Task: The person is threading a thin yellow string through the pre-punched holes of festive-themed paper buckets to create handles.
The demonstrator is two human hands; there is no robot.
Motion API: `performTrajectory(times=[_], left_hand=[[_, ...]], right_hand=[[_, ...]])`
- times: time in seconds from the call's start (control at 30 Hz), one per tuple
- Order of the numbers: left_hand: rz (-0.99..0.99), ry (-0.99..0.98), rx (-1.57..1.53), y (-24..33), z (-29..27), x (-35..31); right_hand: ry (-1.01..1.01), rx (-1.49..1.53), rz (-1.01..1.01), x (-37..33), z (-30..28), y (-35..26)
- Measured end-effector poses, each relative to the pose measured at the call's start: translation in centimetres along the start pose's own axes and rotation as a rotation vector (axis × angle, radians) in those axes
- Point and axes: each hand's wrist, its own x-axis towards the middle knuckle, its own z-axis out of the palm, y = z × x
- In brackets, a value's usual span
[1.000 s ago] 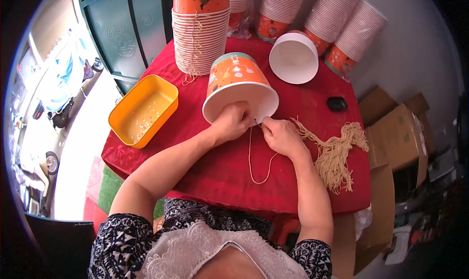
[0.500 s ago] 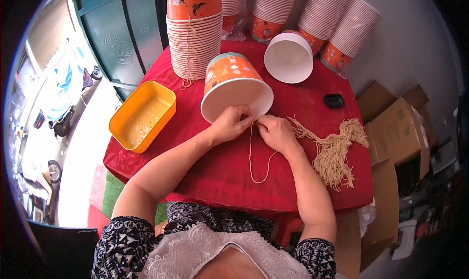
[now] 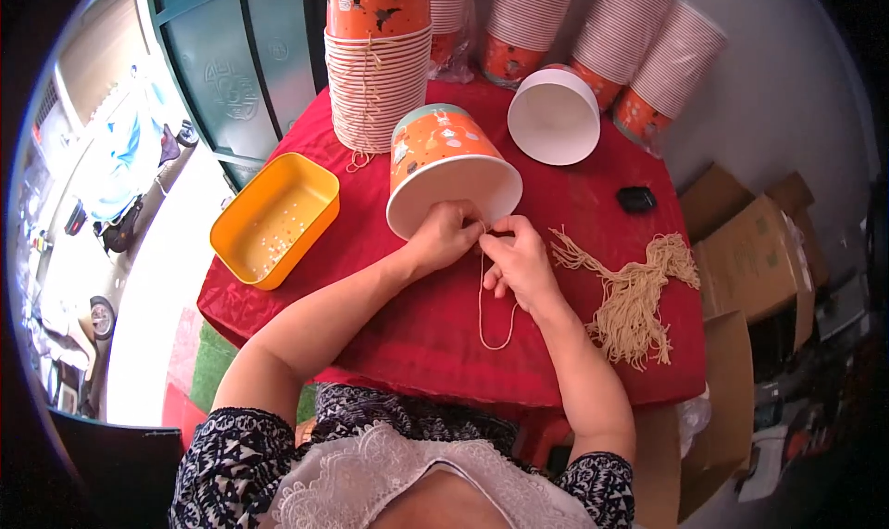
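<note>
**Paper bucket on its side, both hands pinching a string at its rim**

Paper bucket (image 3: pixel 443 163), orange with a white inside, lay tipped on its side near the middle of the red-covered desk (image 3: pixel 407 335), its open mouth turned toward the person. The left hand (image 3: pixel 444 237) rested against the lower rim of that mouth, its fingers drawn together on a thin cream string (image 3: pixel 483 298) right at the rim. The right hand (image 3: pixel 520 262) sat just beside it, touching it, with its fingers likewise pinched together on the same string. From the two hands the string hung down in a narrow loop that lay on the red cloth between the forearms.

To the right of the right hand, near but apart from it, lay a loose bundle of cut strings (image 3: pixel 637 293) of the same cream colour, fanned out at both ends. A small black object (image 3: pixel 636 199) sat on the cloth above that bundle; what it was could not be told. A second bucket (image 3: pixel 554 117) lay behind the first, its white inside facing up toward the camera. At the far left of the desk stood a tall stack of nested buckets (image 3: pixel 377 66), with a string tied round it, and more stacks (image 3: pixel 639 57) leaned along the far edge against the wall. A yellow rectangular tray (image 3: pixel 275 216) sat at the left edge of the desk, holding a scatter of tiny pale bits. Brown cardboard boxes (image 3: pixel 755 261) stood on the floor to the right of the desk.
</note>
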Motion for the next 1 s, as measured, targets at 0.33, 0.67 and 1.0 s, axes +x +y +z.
performTrajectory(times=[0.33, 0.67, 1.0], left_hand=[[0.118, 0.121, 0.029, -1.6, 0.8, 0.2], [-0.072, 0.002, -0.098, -0.6, 0.2, 0.1], [0.147, -0.034, 0.040, -1.4, 0.1, 0.0]], right_hand=[[-0.129, 0.197, -0.099, 0.8, -2.3, -0.5], [0.119, -0.859, -0.600, 2.0, -3.7, 1.4], [0.078, -0.831, -0.507, 1.9, -3.2, 1.5]])
